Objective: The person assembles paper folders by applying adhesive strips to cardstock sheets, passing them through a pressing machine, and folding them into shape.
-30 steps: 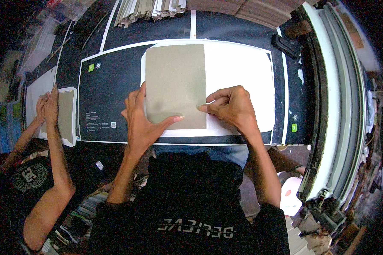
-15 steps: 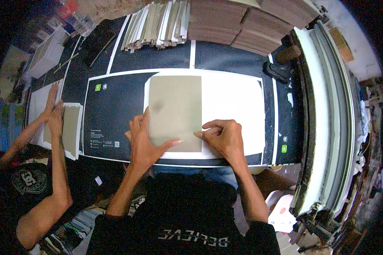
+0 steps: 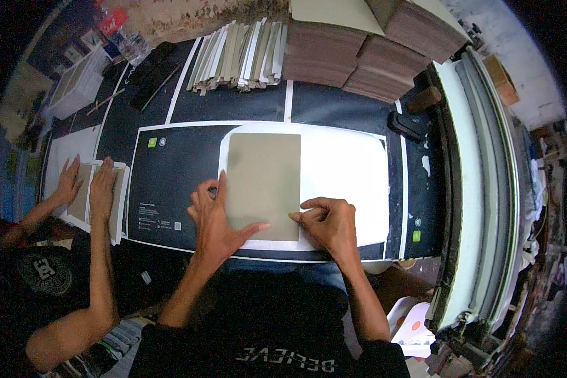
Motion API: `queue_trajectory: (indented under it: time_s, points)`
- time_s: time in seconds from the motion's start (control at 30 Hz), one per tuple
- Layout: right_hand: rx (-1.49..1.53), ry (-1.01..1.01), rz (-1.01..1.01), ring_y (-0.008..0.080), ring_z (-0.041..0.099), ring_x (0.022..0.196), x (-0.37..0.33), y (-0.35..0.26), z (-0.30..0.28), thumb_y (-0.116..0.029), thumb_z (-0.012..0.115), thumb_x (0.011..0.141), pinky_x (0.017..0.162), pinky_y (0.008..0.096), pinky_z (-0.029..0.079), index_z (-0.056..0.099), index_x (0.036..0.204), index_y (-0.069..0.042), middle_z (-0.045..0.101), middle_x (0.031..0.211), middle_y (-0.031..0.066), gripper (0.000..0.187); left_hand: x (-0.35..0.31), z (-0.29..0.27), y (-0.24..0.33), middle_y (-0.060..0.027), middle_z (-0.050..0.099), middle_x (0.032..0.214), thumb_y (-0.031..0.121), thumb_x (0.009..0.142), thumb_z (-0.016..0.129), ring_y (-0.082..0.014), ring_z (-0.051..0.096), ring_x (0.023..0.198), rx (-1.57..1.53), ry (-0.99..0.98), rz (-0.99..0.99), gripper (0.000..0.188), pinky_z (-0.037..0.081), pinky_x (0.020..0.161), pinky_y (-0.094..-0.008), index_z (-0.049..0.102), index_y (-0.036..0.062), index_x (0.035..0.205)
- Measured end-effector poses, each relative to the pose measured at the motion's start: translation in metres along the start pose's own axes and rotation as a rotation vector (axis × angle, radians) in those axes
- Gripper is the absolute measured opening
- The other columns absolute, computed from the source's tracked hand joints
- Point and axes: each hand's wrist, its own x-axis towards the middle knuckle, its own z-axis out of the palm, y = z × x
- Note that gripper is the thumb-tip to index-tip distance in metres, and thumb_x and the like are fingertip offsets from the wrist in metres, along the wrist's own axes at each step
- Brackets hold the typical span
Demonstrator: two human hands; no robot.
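Note:
A flat grey-beige board (image 3: pixel 263 183) lies on the left part of a white sheet (image 3: pixel 343 170). My left hand (image 3: pixel 217 217) rests at the board's lower left corner. Its index finger runs along the left edge, and the thumb stretches over the lower part; the other fingers are bent. At the right edge, low down, my right hand (image 3: pixel 331 223) has curled fingers, with thumb and index tip pinched at the board's edge. The white sheet shows past the board on the right and as a narrow margin on the left and below.
Beneath lies a dark printed mat (image 3: pixel 170 189) with white borders. Behind stand a bundle of board strips (image 3: pixel 239 57) and stacked boards (image 3: pixel 324 53). A long roller machine (image 3: pixel 485 189) flanks the right, near a black object (image 3: pixel 404 126). At left, a co-worker's hands (image 3: pixel 104 189) press another covered board.
The whole view has shifted, so the table sits lower in the picture. My hands keep their places on the board. The co-worker's hands have moved apart.

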Motion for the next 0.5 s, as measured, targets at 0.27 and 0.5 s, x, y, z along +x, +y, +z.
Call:
queue_trajectory:
  time_s: [0.27, 0.5]
  points:
    - [0.001, 0.025, -0.044, 0.0121, 0.067, 0.057, 0.001, 0.004, 0.005, -0.007, 0.083, 0.080, 0.051, 0.0260, 0.054, 0.074, 0.098, 0.009, 0.073, 0.068, 0.0138, 0.026, 0.058, 0.051, 0.012, -0.0269, 0.023, 0.162, 0.044, 0.098, 0.059, -0.0419, 0.020, 0.152, -0.018, 0.086, 0.412, 0.080, 0.011, 0.120, -0.0629, 0.026, 0.0035, 0.158]
    - [0.039, -0.001, -0.039, 0.0142, 0.069, 0.059, 0.000, 0.005, 0.005, -0.004, 0.081, 0.080, 0.052, 0.0273, 0.056, 0.074, 0.098, 0.009, 0.073, 0.070, 0.0156, 0.022, 0.057, 0.069, 0.015, -0.0203, 0.021, 0.165, 0.049, 0.105, 0.039, -0.0381, 0.015, 0.154, 0.130, 0.054, 0.444, 0.070, 0.003, 0.122, -0.0614, 0.026, 0.0093, 0.160]
